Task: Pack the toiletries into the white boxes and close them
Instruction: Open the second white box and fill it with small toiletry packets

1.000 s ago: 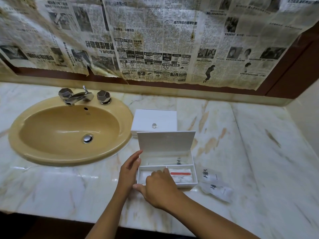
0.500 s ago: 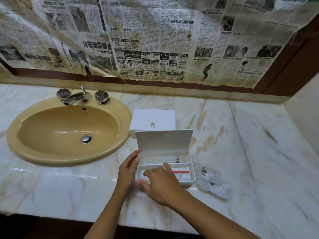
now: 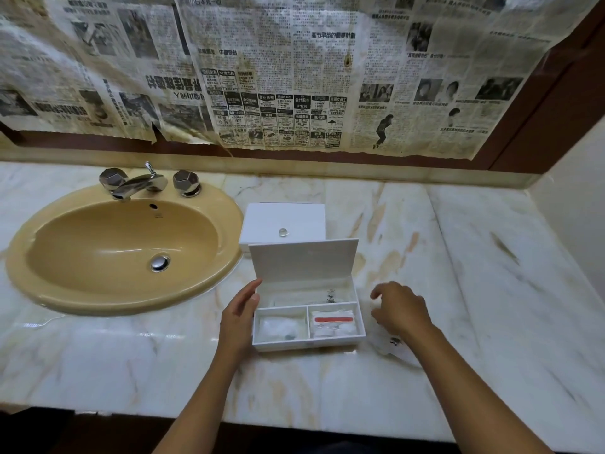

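Observation:
An open white box (image 3: 307,345) stands on the marble counter with its lid (image 3: 304,262) upright. Its front left compartment holds a clear packet (image 3: 280,328); the front right one holds a packet with a red strip (image 3: 333,320); the rear compartment holds a flat sachet (image 3: 330,294). My left hand (image 3: 239,317) rests flat against the box's left wall. My right hand (image 3: 401,309) hovers right of the box with loosely curled fingers, holding nothing, above clear plastic sachets (image 3: 394,345) lying on the counter. A second white box (image 3: 283,224), closed, sits behind.
A tan sink (image 3: 124,247) with chrome taps (image 3: 147,183) lies at the left. Newspaper covers the wall behind. A side wall (image 3: 576,198) bounds the counter on the right. The counter's front edge (image 3: 294,424) runs close below my arms.
My right hand has left the box's front compartments and moved right, over the loose sachets. A clear packet now shows in the front left compartment. My left hand has stayed put.

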`<action>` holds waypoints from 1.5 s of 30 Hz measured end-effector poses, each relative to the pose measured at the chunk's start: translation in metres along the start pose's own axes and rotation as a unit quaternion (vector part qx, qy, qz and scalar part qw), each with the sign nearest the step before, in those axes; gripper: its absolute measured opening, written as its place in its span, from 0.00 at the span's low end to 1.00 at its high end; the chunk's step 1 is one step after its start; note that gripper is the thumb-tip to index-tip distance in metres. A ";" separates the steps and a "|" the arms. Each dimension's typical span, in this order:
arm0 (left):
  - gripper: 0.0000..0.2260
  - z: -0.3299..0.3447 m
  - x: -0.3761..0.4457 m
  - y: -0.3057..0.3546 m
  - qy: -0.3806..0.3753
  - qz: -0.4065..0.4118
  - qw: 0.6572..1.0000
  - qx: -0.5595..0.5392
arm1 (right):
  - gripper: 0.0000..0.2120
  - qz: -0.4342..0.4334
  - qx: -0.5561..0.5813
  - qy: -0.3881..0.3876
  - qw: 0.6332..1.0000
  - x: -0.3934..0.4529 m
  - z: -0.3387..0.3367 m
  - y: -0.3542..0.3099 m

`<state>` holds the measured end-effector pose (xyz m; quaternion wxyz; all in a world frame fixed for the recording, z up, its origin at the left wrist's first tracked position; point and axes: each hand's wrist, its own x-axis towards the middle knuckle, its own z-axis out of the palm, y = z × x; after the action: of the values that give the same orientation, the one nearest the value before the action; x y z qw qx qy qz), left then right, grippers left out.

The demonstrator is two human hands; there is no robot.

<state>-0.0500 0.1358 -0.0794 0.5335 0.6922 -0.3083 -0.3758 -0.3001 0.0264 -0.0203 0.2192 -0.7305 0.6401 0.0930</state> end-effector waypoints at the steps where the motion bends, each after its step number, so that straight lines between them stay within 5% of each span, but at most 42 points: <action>1: 0.12 0.000 0.000 0.000 0.000 0.002 1.000 0.001 | 0.17 0.006 -0.007 -0.030 0.999 0.000 0.004 0.002; 7: 0.13 0.001 -0.001 0.001 0.009 -0.011 1.000 -0.014 | 0.03 0.015 -0.005 -0.011 1.000 -0.002 0.022 0.007; 15: 0.13 0.002 -0.002 0.003 0.011 -0.012 1.000 -0.023 | 0.10 -0.001 0.060 0.121 0.991 -0.002 0.027 0.007; 21: 0.13 0.001 -0.001 0.001 0.014 -0.012 0.999 -0.028 | 0.04 -0.102 0.198 0.325 0.919 -0.016 0.009 -0.021; 24: 0.13 0.002 -0.001 0.001 0.013 -0.014 0.999 -0.032 | 0.03 -0.182 0.231 0.355 0.888 -0.028 0.008 -0.046; 33: 0.14 -0.003 0.001 0.000 -0.011 0.013 1.000 -0.009 | 0.04 -0.392 0.110 0.188 0.894 -0.050 0.049 -0.110; 38: 0.14 -0.005 0.003 -0.002 -0.023 0.024 0.999 0.009 | 0.07 -0.363 -0.008 0.090 0.927 -0.043 0.060 -0.124; 45: 0.13 -0.006 0.004 -0.005 -0.029 0.019 0.999 0.008 | 0.10 -0.313 0.010 -0.024 0.950 -0.044 0.058 -0.129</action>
<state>-0.0426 0.1370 -0.0838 0.5257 0.6796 -0.3394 -0.3829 -0.1730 0.1023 -0.0270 0.2601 -0.8892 0.3751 0.0305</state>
